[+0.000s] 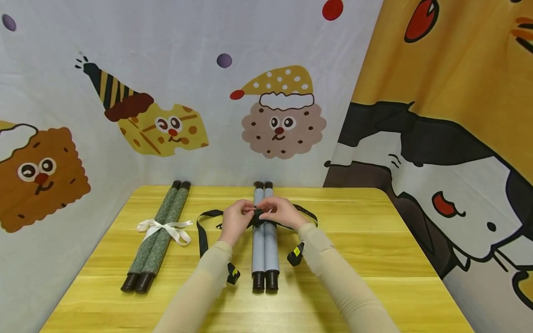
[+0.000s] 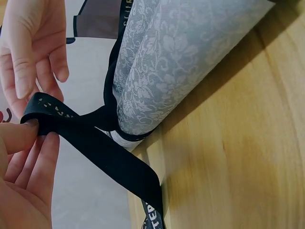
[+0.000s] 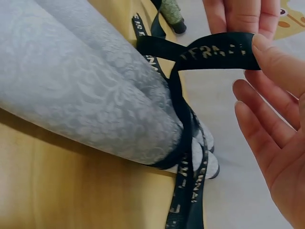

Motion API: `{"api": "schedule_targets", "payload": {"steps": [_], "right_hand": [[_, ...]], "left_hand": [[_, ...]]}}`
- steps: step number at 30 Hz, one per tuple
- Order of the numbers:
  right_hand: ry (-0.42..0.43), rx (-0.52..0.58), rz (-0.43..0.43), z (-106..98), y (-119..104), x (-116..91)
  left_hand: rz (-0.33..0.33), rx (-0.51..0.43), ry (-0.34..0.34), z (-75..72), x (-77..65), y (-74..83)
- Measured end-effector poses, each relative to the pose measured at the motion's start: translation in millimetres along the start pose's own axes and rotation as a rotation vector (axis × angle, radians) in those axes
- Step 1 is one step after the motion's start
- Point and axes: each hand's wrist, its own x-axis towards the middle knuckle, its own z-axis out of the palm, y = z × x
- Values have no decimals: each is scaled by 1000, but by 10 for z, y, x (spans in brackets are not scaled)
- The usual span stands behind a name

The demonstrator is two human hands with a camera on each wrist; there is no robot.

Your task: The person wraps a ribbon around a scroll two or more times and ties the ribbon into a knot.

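Note:
Two pale blue floral scrolls (image 1: 265, 249) with dark end caps lie side by side at the table's middle. Round them runs a black lettered ribbon (image 2: 109, 160), crossed on top, its tails spread to both sides. My left hand (image 1: 237, 222) pinches a raised loop of this ribbon between thumb and fingers. From the other side comes my right hand (image 1: 284, 212), its fingertips meeting the left ones above the scrolls. In the right wrist view the right thumb (image 3: 276, 59) is right at the loop's end, while the other fingers lie spread and relaxed.
To the left lie two green scrolls (image 1: 160, 231), tied with a white ribbon bow (image 1: 164, 226). A small black piece with a yellow mark (image 1: 233, 274) shows beside each forearm. Behind the wooden table (image 1: 354, 259) hangs a printed cloth (image 1: 187, 60).

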Motion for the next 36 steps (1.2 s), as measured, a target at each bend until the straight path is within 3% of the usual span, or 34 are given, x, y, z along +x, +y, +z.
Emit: {"api": "schedule_targets", "payload": {"steps": [5, 10, 18, 25, 31, 36], "right_hand": [[40, -19, -17, 85, 13, 8], [135, -32, 24, 125, -17, 27], [201, -29, 85, 117, -18, -3], [210, -32, 102, 115, 28, -25], [222, -31, 103, 111, 53, -35], [230, -26, 98, 117, 61, -43]], "left_hand": [[10, 1, -4, -2, -9, 4], [19, 15, -1, -60, -17, 57], [-94, 75, 37, -510, 111, 58], [-204, 164, -57, -796, 114, -78], [-211, 205, -79, -833, 69, -157], [-203, 323, -138, -735, 23, -307]]}}
